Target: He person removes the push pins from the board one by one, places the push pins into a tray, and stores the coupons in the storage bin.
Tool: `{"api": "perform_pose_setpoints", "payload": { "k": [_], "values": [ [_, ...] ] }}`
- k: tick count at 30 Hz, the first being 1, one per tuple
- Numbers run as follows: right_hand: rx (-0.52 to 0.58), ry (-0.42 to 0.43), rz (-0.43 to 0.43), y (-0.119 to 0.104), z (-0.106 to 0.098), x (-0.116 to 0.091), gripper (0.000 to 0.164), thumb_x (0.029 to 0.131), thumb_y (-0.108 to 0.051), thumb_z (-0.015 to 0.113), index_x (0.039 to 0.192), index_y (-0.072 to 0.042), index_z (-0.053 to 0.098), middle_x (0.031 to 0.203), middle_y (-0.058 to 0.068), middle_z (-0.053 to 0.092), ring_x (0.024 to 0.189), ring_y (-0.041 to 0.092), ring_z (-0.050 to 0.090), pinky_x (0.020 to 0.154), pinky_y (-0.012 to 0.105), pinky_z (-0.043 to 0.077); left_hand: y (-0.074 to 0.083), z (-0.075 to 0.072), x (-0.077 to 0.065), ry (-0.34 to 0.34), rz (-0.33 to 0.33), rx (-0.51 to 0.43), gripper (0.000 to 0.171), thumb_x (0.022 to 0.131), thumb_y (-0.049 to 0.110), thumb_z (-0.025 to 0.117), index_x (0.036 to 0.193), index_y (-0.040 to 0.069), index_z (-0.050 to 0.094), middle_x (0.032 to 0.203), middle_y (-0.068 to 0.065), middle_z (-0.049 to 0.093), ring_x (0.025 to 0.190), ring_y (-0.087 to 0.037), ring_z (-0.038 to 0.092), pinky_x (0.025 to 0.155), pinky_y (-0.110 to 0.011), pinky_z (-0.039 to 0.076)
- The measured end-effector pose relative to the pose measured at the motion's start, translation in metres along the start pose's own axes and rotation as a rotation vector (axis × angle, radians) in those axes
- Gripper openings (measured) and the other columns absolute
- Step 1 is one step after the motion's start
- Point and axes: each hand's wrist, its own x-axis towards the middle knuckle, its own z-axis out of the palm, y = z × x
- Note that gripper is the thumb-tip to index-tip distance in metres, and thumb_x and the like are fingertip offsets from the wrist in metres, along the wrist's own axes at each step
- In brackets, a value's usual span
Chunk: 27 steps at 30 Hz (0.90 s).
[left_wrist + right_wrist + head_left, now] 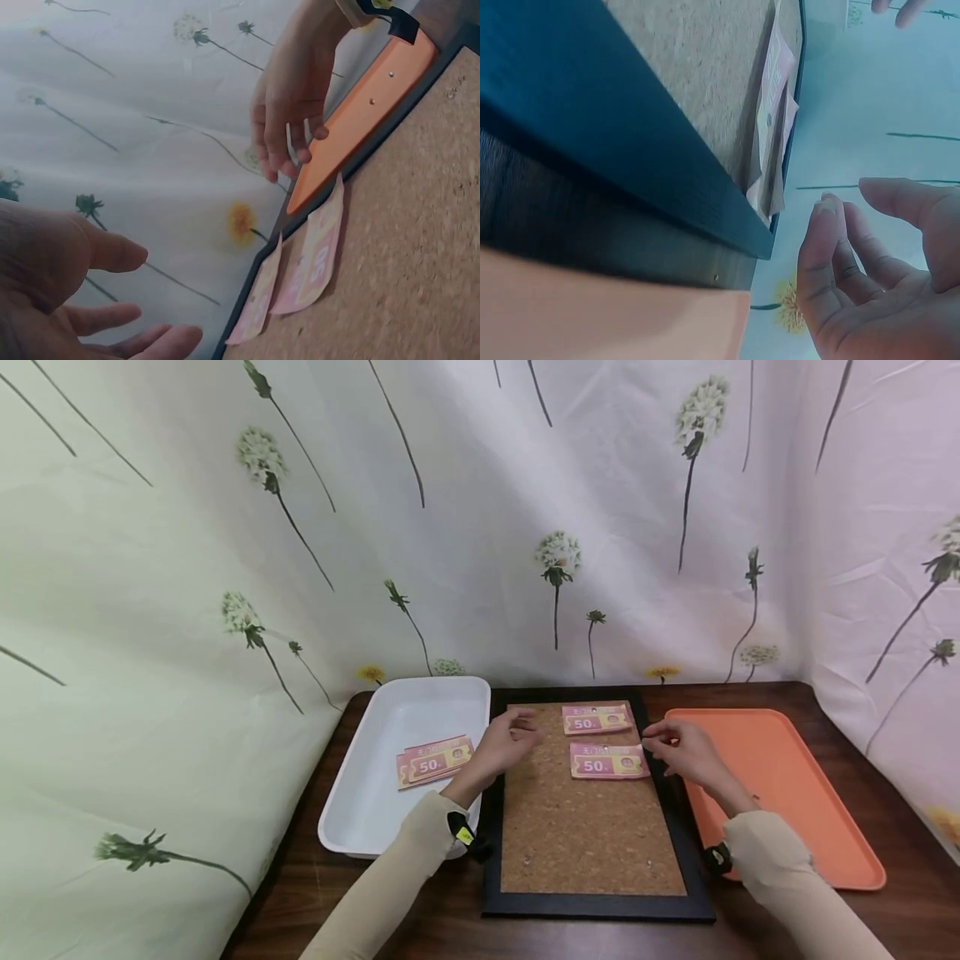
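Two pink-and-yellow coupons, the upper one [597, 719] and the lower one [609, 762], hang on a black-framed cork board [585, 835], each with a small pin head near its top. My left hand [512, 740] hovers over the board's left side, its fingers relaxed and apart from the coupons. Just past the board's right edge is my right hand [686, 753], close to the lower coupon. In the right wrist view, nothing shows between the thumb and the bent fingers [821, 244] of that hand. Both coupons curl away from the cork in the left wrist view.
Left of the board, a white basin [360, 810] holds more coupons [435, 763] in an overlapping pile. An orange tray [795, 810] with small pins [391, 74] lies to the right. Behind the brown table [300, 893] hangs a dandelion-print cloth [480, 568].
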Motion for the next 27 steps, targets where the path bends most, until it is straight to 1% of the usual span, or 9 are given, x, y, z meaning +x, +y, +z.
{"api": "perform_pose_setpoints", "payload": {
  "k": [2,7,10,13,17,20,23,27],
  "values": [
    [0.006,0.002,-0.001,-0.001,0.003,0.002,0.035,0.106,-0.02,0.061,0.13,0.005,0.063,0.113,0.026,0.068,0.097,0.035,0.07,0.063,0.036,0.062,0.001,0.005,0.002,-0.006,-0.008,0.012,0.048,0.1,0.02,0.066,0.143,0.001,0.056,0.136,-0.027,0.063,0.124,-0.042,0.065,0.098,-0.048,0.058],
    [0.016,-0.005,-0.002,-0.002,0.009,0.006,0.035,0.105,-0.02,0.062,0.127,0.006,0.062,0.109,0.025,0.07,0.092,0.032,0.071,0.062,0.033,0.061,0.0,0.016,0.005,-0.015,-0.024,0.049,0.05,0.101,0.024,0.067,0.145,0.003,0.055,0.138,-0.028,0.062,0.124,-0.041,0.064,0.1,-0.052,0.057],
    [0.019,-0.009,0.007,-0.003,0.011,0.007,0.034,0.105,-0.02,0.062,0.127,0.006,0.062,0.106,0.023,0.071,0.089,0.028,0.071,0.063,0.033,0.061,-0.001,0.023,0.005,-0.026,-0.031,0.055,0.051,0.102,0.025,0.066,0.146,0.002,0.054,0.14,-0.028,0.061,0.126,-0.042,0.063,0.102,-0.053,0.056],
    [0.031,-0.012,0.006,-0.003,0.014,0.008,0.033,0.105,-0.018,0.062,0.128,0.006,0.062,0.102,0.022,0.071,0.085,0.027,0.07,0.063,0.035,0.062,0.0,0.03,0.006,-0.033,-0.046,0.076,0.051,0.101,0.023,0.065,0.145,-0.001,0.053,0.139,-0.028,0.061,0.126,-0.041,0.063,0.102,-0.053,0.056],
    [0.056,-0.018,0.001,-0.003,0.019,0.01,0.032,0.104,-0.016,0.062,0.127,0.006,0.062,0.097,0.02,0.07,0.083,0.027,0.068,0.063,0.036,0.063,0.002,0.039,0.009,-0.032,-0.106,0.11,0.055,0.102,0.028,0.067,0.146,-0.001,0.054,0.138,-0.025,0.063,0.127,-0.038,0.062,0.101,-0.05,0.057],
    [0.069,-0.019,0.0,-0.002,0.022,0.012,0.032,0.104,-0.016,0.062,0.127,0.006,0.063,0.098,0.019,0.069,0.083,0.026,0.068,0.065,0.035,0.063,0.004,0.046,0.012,-0.034,-0.162,0.147,0.058,0.1,0.035,0.068,0.147,0.003,0.054,0.139,-0.021,0.063,0.126,-0.034,0.063,0.099,-0.048,0.058],
    [0.084,-0.02,0.003,-0.001,0.025,0.013,0.032,0.104,-0.016,0.061,0.126,0.007,0.063,0.102,0.021,0.069,0.083,0.024,0.069,0.067,0.034,0.063,0.004,0.053,0.014,-0.059,-0.201,0.139,0.061,0.1,0.036,0.07,0.149,0.005,0.053,0.141,-0.02,0.062,0.123,-0.032,0.064,0.097,-0.046,0.058],
    [0.132,-0.044,0.03,0.001,0.031,0.016,0.031,0.105,-0.014,0.06,0.127,0.008,0.062,0.107,0.024,0.069,0.085,0.022,0.072,0.069,0.032,0.063,-0.001,0.064,0.013,-0.079,-0.223,0.108,0.061,0.099,0.034,0.071,0.149,0.006,0.051,0.141,-0.02,0.062,0.121,-0.031,0.065,0.096,-0.047,0.058]
  ]
}}
